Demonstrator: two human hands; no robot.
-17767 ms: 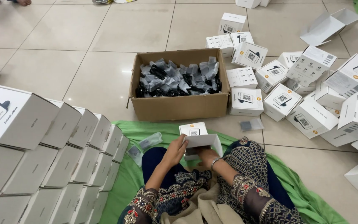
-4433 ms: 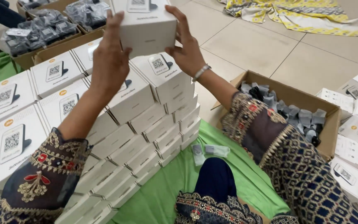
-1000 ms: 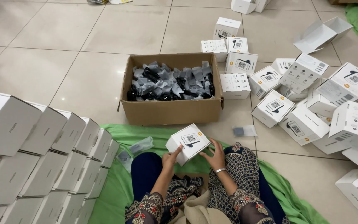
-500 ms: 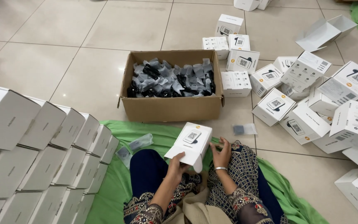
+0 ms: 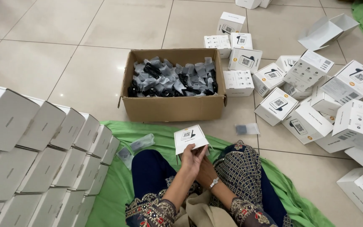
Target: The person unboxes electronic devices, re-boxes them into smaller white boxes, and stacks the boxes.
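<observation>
The person sits on a green cloth (image 5: 118,197) on the floor, both hands raised over the lap and gripping a small white box (image 5: 190,138). The left hand (image 5: 192,157) clasps its lower edge with fingers curled up the front, seemingly to steady it; the right hand (image 5: 206,172) sits behind and beneath, supporting it. The box is square and tilted toward the camera, with a printed code and an orange dot on its face. An open cardboard carton (image 5: 173,107) of bagged black parts stands just ahead

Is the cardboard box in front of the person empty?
No, the cardboard box is filled with small dark items in clear bags.
</observation>
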